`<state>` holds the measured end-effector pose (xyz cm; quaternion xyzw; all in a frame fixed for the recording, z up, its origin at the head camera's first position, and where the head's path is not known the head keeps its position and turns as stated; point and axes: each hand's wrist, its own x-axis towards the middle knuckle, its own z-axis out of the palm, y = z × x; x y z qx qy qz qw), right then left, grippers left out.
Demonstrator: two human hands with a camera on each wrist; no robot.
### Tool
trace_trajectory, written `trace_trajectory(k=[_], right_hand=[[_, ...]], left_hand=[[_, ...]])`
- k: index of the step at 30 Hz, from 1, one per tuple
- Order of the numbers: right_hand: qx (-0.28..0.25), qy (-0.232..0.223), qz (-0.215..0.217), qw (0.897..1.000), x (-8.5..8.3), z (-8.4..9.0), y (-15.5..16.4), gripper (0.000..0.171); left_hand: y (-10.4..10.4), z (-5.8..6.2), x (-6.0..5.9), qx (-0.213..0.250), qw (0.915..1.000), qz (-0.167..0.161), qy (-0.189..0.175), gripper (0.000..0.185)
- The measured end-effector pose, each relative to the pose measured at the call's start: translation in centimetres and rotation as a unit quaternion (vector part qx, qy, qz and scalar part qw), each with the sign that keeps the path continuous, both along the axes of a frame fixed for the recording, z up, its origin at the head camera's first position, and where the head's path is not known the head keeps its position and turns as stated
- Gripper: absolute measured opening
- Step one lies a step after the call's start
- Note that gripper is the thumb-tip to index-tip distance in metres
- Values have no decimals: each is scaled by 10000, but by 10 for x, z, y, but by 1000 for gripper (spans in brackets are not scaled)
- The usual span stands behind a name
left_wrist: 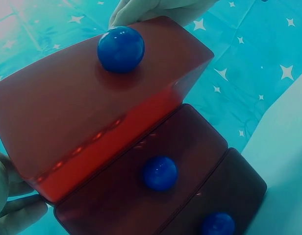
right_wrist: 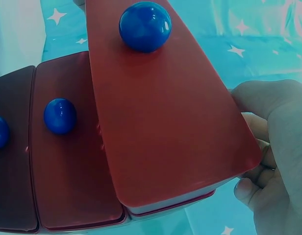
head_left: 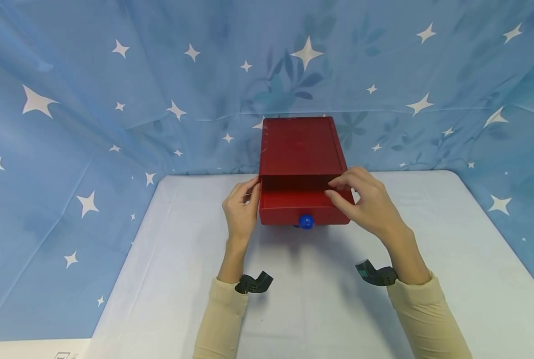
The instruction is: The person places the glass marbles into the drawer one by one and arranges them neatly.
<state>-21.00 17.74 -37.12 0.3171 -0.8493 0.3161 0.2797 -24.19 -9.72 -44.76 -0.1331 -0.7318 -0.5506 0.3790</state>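
A dark red drawer cabinet (head_left: pixel 299 147) stands on the white table with its top drawer (head_left: pixel 305 214) pulled out. A round blue knob (head_left: pixel 306 222) is on the drawer's front. My left hand (head_left: pixel 242 207) rests against the cabinet's left side, its fingertips at the front edge. Above the right side of the drawer is my right hand (head_left: pixel 366 199), thumb and index finger bent with a gap between their tips. In the right wrist view the right thumb (right_wrist: pixel 254 98) shows at the drawer front's edge. The part of the drawer's inside that shows from the head is plain red.
Two lower drawers, each with a blue knob (left_wrist: pixel 161 173), are closed in the left wrist view. The white tabletop (head_left: pixel 303 309) extends in front of the cabinet. A blue cloth with white stars (head_left: pixel 181 75) hangs behind and beside the table.
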Motion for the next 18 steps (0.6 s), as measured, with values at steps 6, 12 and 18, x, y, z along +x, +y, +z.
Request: trace_trajectory(k=[6, 12, 18], right_hand=[[2, 1, 25, 10000, 2, 0, 0, 20], [-110, 89, 63, 9999, 4, -1, 2, 17], [-255, 249, 68, 9993, 6, -5, 3, 17]], left_hand=[[0, 0, 0, -23, 10000, 37, -6, 20], [1, 2, 2, 33, 9999, 96, -77, 18], [5, 13, 9, 62, 9998, 195, -76, 16]])
